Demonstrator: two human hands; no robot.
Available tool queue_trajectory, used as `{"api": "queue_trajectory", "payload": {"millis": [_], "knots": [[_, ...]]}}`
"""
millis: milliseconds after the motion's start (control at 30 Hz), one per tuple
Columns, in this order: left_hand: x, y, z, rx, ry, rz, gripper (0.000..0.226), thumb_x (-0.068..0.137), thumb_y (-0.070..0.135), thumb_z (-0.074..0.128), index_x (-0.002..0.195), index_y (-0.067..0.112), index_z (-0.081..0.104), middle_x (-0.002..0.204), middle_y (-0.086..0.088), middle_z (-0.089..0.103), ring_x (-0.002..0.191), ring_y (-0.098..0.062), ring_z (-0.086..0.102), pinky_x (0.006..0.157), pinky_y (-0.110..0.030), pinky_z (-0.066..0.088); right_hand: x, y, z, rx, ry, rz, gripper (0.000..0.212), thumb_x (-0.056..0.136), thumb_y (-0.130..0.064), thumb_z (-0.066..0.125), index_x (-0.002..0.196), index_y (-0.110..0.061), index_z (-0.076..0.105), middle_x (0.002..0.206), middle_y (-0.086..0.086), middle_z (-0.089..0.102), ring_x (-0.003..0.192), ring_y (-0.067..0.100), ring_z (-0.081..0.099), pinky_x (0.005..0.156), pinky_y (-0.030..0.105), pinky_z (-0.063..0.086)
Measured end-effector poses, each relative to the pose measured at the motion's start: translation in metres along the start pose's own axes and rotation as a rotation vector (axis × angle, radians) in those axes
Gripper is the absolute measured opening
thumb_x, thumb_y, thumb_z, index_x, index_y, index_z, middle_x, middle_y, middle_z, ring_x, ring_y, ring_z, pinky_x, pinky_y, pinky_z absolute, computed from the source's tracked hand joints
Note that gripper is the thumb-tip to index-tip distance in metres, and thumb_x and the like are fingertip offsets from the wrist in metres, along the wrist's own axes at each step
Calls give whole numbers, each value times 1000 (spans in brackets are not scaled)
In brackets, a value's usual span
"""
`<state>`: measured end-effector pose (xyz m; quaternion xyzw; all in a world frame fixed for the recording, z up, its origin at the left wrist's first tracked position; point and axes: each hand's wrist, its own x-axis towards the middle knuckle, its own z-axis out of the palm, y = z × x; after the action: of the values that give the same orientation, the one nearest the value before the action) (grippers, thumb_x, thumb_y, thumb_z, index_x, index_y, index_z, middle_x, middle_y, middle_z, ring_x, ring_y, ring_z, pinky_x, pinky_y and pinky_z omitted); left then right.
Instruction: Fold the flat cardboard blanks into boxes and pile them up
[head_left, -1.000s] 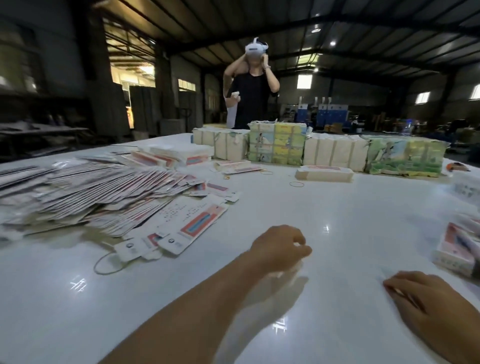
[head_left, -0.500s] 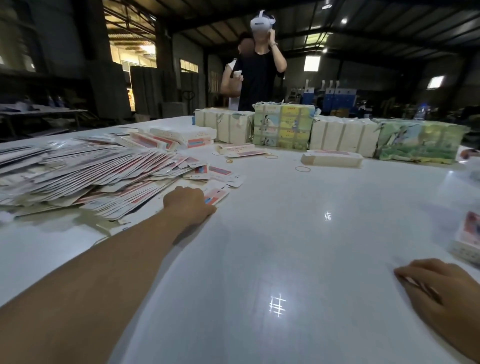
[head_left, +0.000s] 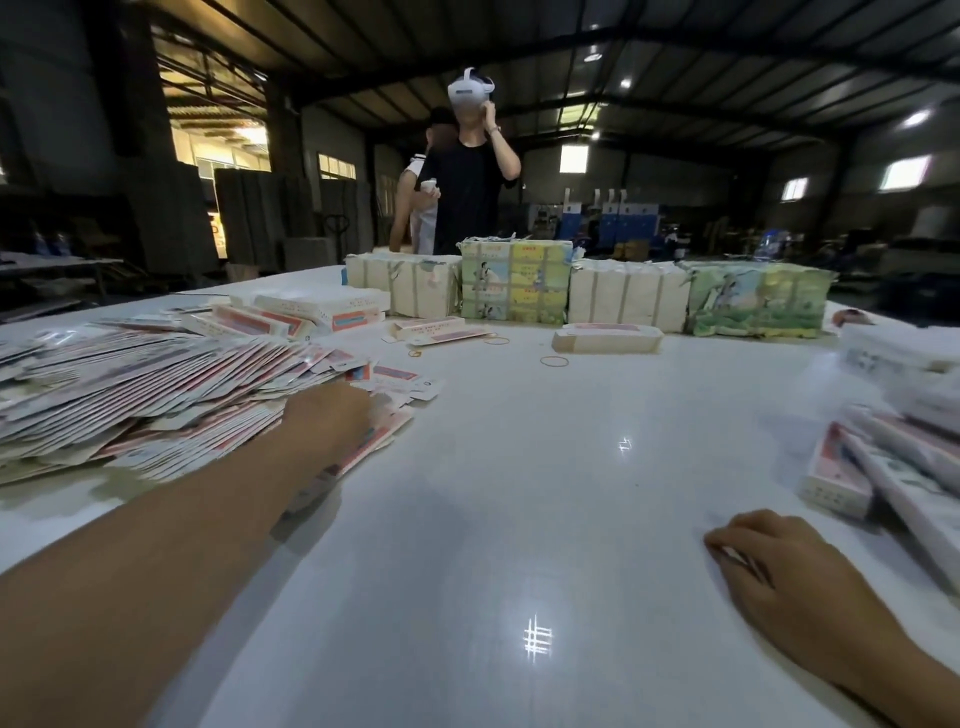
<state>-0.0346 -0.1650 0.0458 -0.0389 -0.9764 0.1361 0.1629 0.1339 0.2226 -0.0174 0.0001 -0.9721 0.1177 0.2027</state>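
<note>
A big loose heap of flat red-and-white cardboard blanks (head_left: 156, 384) covers the left of the white table (head_left: 519, 519). My left hand (head_left: 327, 415) reaches out to the heap's near right edge. Its fingers curl down over one flat blank (head_left: 379, 441), and the fingertips are hidden behind the hand. My right hand (head_left: 789, 571) rests on the table at the lower right with its fingers loosely curled, holding nothing. Just beyond it, at the right edge, several folded boxes (head_left: 841, 467) lie piled.
Wrapped bundles (head_left: 519, 291) stand in a row along the far edge, with a single box (head_left: 608, 338) in front. Rubber bands (head_left: 554, 360) lie near it. More folded boxes (head_left: 311, 312) sit behind the heap. Two people (head_left: 467, 182) stand beyond the table.
My left hand has moved from the middle of the table out to the left and forward onto the edge of the blank heap. My right hand has stayed on the table.
</note>
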Motion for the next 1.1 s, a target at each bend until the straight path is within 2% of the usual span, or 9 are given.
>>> {"api": "queue_trajectory", "payload": {"millis": [133, 200, 267, 367, 567, 700, 833, 967, 1100], "knots": [[-23, 62, -38, -27, 177, 193, 25, 91, 8, 41, 111, 14, 54, 100, -7, 65, 87, -27, 63, 59, -30, 37, 4, 3, 0, 112, -42, 66, 22, 93, -24, 54, 108, -22, 70, 112, -7, 60, 99, 12, 50, 85, 26, 38], [-46, 101, -52, -115, 386, 364, 24, 86, 5, 47, 106, 13, 58, 89, -5, 66, 77, -26, 64, 52, -30, 40, 6, 1, -6, 508, 61, 241, 17, 94, -21, 56, 99, -17, 71, 108, 0, 66, 92, 14, 58, 82, 28, 45], [-71, 135, -62, -203, 615, 550, 24, 78, 2, 51, 95, 10, 67, 73, -4, 66, 63, -24, 63, 40, -27, 44, 11, -3, -17, 1118, 107, 542, 21, 94, -30, 56, 93, -14, 70, 95, 11, 71, 70, 18, 63, 59, 33, 54], [-95, 176, -69, -291, 762, 713, 32, 78, 0, 41, 86, 10, 71, 71, -1, 66, 62, -20, 61, 36, -27, 43, 12, -4, -33, 1571, -24, 790, 36, 96, -40, 48, 93, -6, 58, 74, 20, 70, 40, 19, 54, 33, 22, 40], [-112, 208, -54, -554, 597, 714, 31, 71, 7, 62, 101, 12, 71, 99, -4, 70, 84, -23, 66, 59, -30, 55, 4, -7, -34, 1526, -26, 728, 16, 95, -6, 48, 84, 4, 54, 50, 13, 56, 34, 15, 49, 28, 19, 33], [-113, 204, -46, -578, 329, 586, 81, 70, 58, 63, 136, 13, 49, 132, -5, 56, 110, -25, 58, 92, -46, 49, 0, -16, -27, 1510, -146, 518, 22, 96, -8, 46, 87, 9, 57, 55, 13, 63, 39, 18, 53, 32, 21, 39], [-116, 203, -47, -622, 303, 527, 97, 68, 78, 44, 143, 18, 37, 126, 3, 54, 95, -11, 52, 80, -23, 45, -3, -21, -26, 1435, -180, 473, 19, 94, -14, 51, 108, -3, 60, 77, 14, 72, 47, 19, 59, 37, 23, 45], [-113, 196, -48, -671, 259, 494, 101, 62, 84, 30, 145, 27, 28, 128, 11, 47, 96, -6, 47, 76, -15, 39, -9, -16, -27, 1044, 75, 330, 49, 94, -29, 52, 122, -64, 34, 97, -17, 65, 79, 15, 67, 58, 29, 56], [-115, 192, -55, -697, 267, 456, 101, 59, 81, 29, 141, 22, 37, 125, 7, 52, 90, -8, 48, 70, -14, 38, -13, -16, -25, 646, 44, 79, 30, 95, -39, 44, 120, -56, 42, 125, -21, 40, 102, -6, 53, 76, 15, 50]]}}
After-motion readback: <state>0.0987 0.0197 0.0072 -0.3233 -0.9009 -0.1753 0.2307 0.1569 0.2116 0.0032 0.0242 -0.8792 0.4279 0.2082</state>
